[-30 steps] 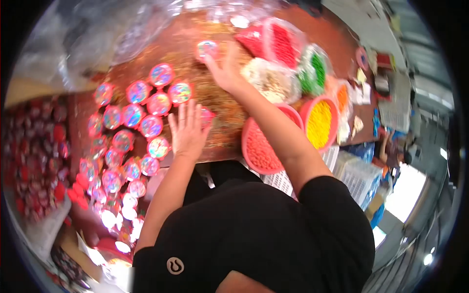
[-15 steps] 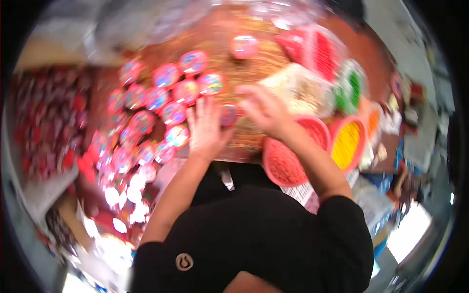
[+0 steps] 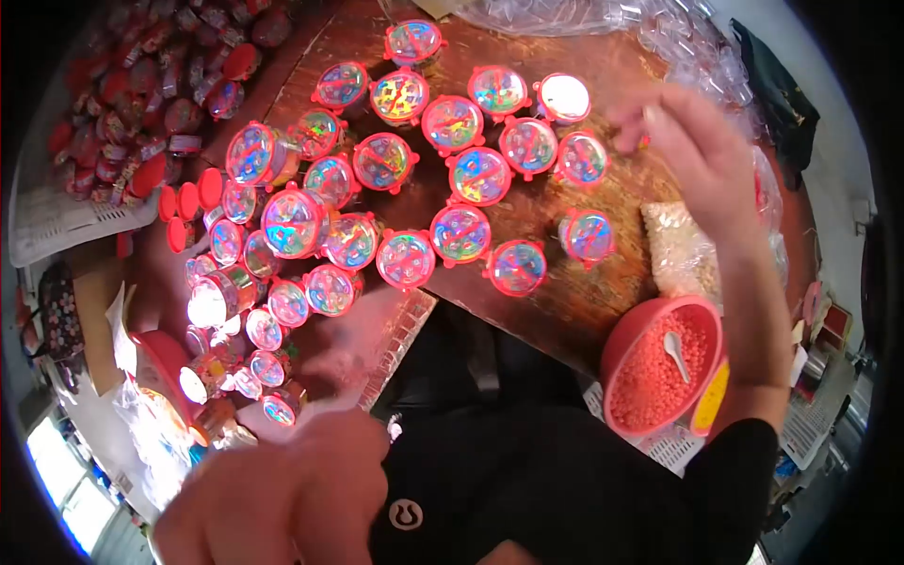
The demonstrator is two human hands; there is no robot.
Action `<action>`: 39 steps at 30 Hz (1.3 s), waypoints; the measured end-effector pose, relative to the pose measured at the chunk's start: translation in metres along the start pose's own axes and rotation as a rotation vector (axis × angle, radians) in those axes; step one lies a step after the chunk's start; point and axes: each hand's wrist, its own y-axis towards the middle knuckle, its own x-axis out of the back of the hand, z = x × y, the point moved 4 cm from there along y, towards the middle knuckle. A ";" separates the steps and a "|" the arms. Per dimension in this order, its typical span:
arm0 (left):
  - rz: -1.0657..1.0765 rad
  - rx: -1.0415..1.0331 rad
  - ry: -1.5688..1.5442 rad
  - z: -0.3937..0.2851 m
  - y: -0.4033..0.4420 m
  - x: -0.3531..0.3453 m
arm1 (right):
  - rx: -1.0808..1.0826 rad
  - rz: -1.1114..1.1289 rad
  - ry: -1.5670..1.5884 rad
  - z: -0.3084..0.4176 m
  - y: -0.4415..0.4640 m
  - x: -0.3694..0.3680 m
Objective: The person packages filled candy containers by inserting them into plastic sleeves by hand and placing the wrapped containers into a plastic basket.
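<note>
Many small round containers (image 3: 453, 123) with red rims and clear lids stand on the brown wooden table, multicoloured pieces showing inside. My left hand (image 3: 282, 490) is close to the camera at the lower left, fingers curled and blurred; whatever it may hold is hidden. Over the right side of the table hangs my right hand (image 3: 692, 155), fingers pinched, with a tiny coloured bit at the fingertips that I cannot make out. The nearest container (image 3: 582, 157) sits just left of it. Below the right forearm stands a pink bowl (image 3: 614, 363) of pink pellets, a white spoon (image 3: 676, 356) lying in them.
A white crate (image 3: 71, 231) at upper left is heaped with red-lidded containers. Several red lids (image 3: 189, 201) lie beside it. A bag of pale pellets (image 3: 680, 250) sits by the right forearm. Clear plastic (image 3: 556, 14) covers the far edge; a yellow container (image 3: 711, 397) adjoins the bowl.
My view has turned. My left hand has left the containers and come up close to the camera, its fingers now curled. My right hand has moved to the far right of the containers.
</note>
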 end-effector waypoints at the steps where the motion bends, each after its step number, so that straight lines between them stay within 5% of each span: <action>1: 0.025 0.012 0.004 -0.003 -0.005 0.001 | 0.020 -0.005 -0.076 0.008 0.011 -0.006; 6: 0.151 -0.340 0.015 -0.002 -0.059 -0.013 | -0.033 -0.021 -0.057 0.060 0.033 -0.046; 14: 0.373 -1.114 0.076 -0.012 -0.169 -0.132 | 0.353 0.157 0.155 0.139 -0.123 -0.089; 15: 0.469 -0.457 0.000 -0.017 -0.182 -0.147 | 0.356 0.270 0.243 0.143 -0.153 -0.085; 17: 0.623 -0.434 -0.017 -0.026 -0.195 -0.181 | 0.272 0.249 0.292 0.164 -0.222 -0.086; 19: 0.758 -0.300 -0.022 -0.033 -0.213 -0.212 | 0.439 0.387 0.311 0.182 -0.282 -0.084; 20: 0.782 -0.309 -0.031 -0.035 -0.221 -0.223 | 0.306 0.540 0.456 0.183 -0.309 -0.082; 22: 0.829 -0.246 -0.085 -0.033 -0.232 -0.241 | 0.611 1.108 0.292 0.212 -0.345 -0.080; 23: 0.849 -0.253 -0.102 -0.032 -0.236 -0.248 | 0.651 1.215 0.531 0.205 -0.362 -0.072; 24: 0.856 -0.257 -0.103 -0.030 -0.239 -0.254 | 0.567 0.778 0.487 0.216 -0.387 -0.064; 26: 0.869 -0.263 -0.107 -0.022 -0.244 -0.265 | 0.603 1.067 0.592 0.182 -0.425 -0.054; 28: 0.794 -0.547 -0.034 -0.019 -0.246 -0.274 | 0.710 0.412 0.694 0.240 -0.423 -0.049; 30: 0.817 -0.733 0.103 -0.026 -0.249 -0.282 | 0.984 0.350 0.786 0.241 -0.426 -0.039; 32: 0.831 -0.927 0.206 -0.030 -0.242 -0.285 | 1.061 0.522 0.875 0.238 -0.449 -0.020; 34: 0.991 -1.049 0.159 -0.031 -0.226 -0.284 | 1.017 0.587 0.602 0.233 -0.455 0.003; 35: 0.967 -0.566 -0.123 -0.027 -0.225 -0.278 | 1.130 0.679 0.544 0.230 -0.452 0.008; 36: 0.961 -0.558 -0.176 -0.039 -0.231 -0.267 | 1.233 0.785 0.486 0.227 -0.452 0.015; 37: 0.840 -0.375 -0.050 -0.046 -0.229 -0.253 | 1.114 0.963 0.446 0.220 -0.454 0.024; 39: 0.699 -0.172 0.078 -0.028 -0.219 -0.219 | 1.052 0.924 0.350 0.200 -0.455 0.036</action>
